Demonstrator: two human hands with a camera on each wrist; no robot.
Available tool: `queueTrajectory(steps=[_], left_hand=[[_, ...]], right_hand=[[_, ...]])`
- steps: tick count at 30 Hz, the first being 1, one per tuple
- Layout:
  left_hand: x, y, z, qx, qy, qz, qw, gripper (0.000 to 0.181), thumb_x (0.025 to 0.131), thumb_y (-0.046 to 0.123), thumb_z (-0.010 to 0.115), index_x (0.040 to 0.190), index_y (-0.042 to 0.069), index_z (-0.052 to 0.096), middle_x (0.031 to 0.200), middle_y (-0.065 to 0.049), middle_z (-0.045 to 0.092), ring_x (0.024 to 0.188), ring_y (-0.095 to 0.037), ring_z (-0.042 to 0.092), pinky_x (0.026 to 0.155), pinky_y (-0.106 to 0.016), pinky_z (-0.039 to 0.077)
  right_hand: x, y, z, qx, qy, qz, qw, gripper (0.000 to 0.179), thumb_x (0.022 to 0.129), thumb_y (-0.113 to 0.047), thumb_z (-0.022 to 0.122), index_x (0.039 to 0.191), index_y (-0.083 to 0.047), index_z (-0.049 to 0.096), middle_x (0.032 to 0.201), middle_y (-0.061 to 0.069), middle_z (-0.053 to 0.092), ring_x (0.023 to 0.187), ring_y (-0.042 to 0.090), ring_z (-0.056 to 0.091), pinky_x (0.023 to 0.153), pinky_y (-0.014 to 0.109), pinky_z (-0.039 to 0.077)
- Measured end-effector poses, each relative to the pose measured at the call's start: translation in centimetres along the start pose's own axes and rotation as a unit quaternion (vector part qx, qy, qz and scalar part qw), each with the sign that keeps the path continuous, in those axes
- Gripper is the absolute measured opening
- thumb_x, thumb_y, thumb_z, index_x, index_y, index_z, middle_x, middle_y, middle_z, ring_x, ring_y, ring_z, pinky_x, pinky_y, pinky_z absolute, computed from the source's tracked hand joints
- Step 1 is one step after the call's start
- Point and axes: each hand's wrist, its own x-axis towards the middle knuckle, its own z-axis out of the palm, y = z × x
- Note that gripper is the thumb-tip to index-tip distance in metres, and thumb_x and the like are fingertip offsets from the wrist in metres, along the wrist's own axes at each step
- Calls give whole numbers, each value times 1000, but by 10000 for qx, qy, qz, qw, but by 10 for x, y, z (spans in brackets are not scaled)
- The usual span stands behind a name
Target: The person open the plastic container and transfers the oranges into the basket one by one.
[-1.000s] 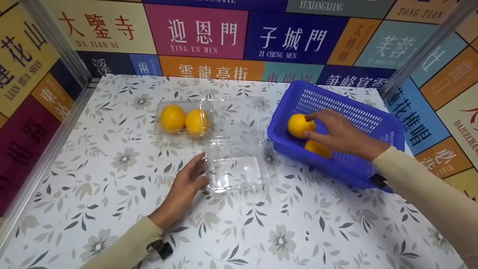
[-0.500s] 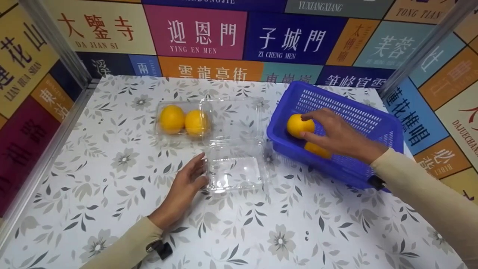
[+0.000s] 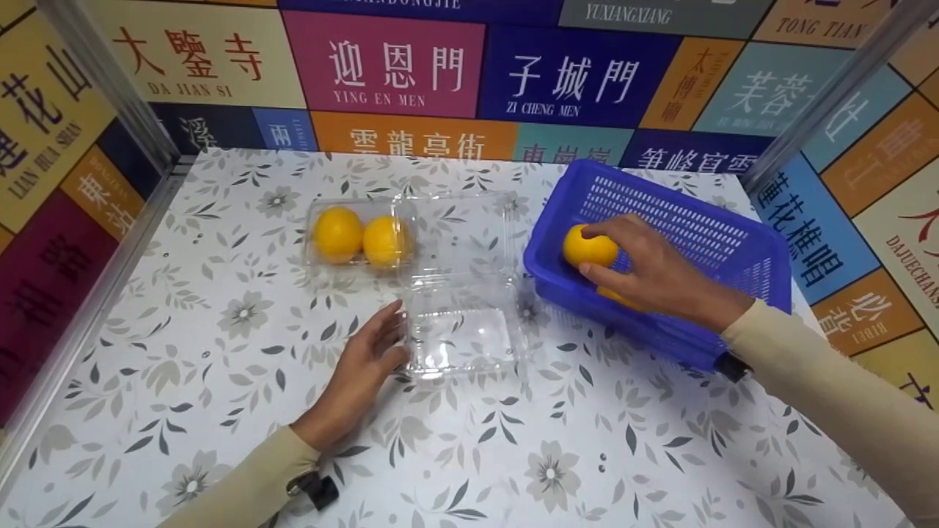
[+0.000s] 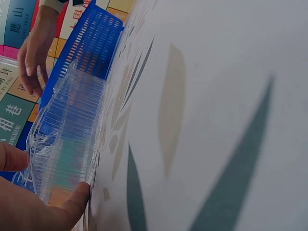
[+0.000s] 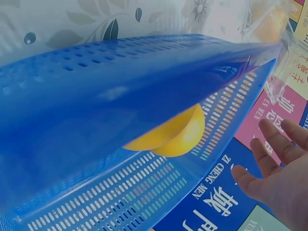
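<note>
My right hand (image 3: 649, 268) reaches into the blue plastic basket (image 3: 682, 202), thumb and fingers spread over a round orange (image 3: 577, 248). The right wrist view shows those fingers (image 5: 276, 144) apart from the fruit. A second orange (image 3: 615, 295) lies partly hidden under the hand. Beside an opened clear plastic clamshell box (image 3: 466, 334), my left hand (image 3: 359, 370) rests with relaxed fingers touching its left edge. In the left wrist view, the thumb and a finger lie against the ribbed clear plastic (image 4: 72, 120).
Two more oranges (image 3: 338, 235) sit in another clear plastic box (image 3: 312, 268) at the back left, overlapped by the opened box's far half. A flower-patterned cover (image 3: 242, 312) lies over the table. Printed panels (image 3: 389, 66) wall off the back and both sides.
My right hand has moved slightly left over the nearer-to-the-wall orange, covering more of the second one. The left hand and the clear boxes have stayed put.
</note>
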Motion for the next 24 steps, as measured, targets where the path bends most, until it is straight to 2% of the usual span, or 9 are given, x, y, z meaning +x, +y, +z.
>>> queueTrajectory(steps=[4,8,12,15,18,24], left_hand=[[0,0,0,-31,-3,15,10000,76,103,-4,60,173,8,33,170,-22,43,157,-37,44,121,-37,45],[-1,1,0,-5,-3,-15,10000,75,104,-3,59,173,9,33,171,-21,42,158,-37,43,123,-41,43],[0,0,1,0,5,-39,10000,75,104,-3,59,173,9,33,170,-21,42,158,-36,43,125,-46,41],[-1,0,1,-31,6,-37,10000,76,103,-3,59,173,9,33,170,-21,43,157,-36,44,126,-46,41],[0,0,1,-51,15,-33,10000,76,103,-3,59,173,9,33,169,-21,43,157,-36,44,124,-44,42],[0,0,1,-59,40,4,10000,75,102,-5,60,172,8,35,168,-22,45,156,-37,46,118,-33,47]], right_hand=[[-1,-1,3,120,83,-74,9999,41,104,-19,77,140,-3,67,142,16,67,129,30,57,111,57,51],[-2,-3,5,79,65,-9,9999,42,104,-21,77,141,-4,67,143,14,67,131,29,57,108,52,56],[-3,-5,6,49,-29,106,9999,45,105,-25,76,144,-5,65,144,13,65,132,33,57,104,53,61],[-4,-5,9,102,-34,101,9999,47,105,-26,76,145,-4,64,146,15,64,133,37,57,109,58,56],[-5,-8,12,118,17,74,9999,48,104,-25,77,145,-4,64,146,15,64,133,35,56,114,60,51],[-9,-16,18,255,121,4,9996,50,104,-23,78,148,-7,63,150,12,62,136,30,55,117,57,49]])
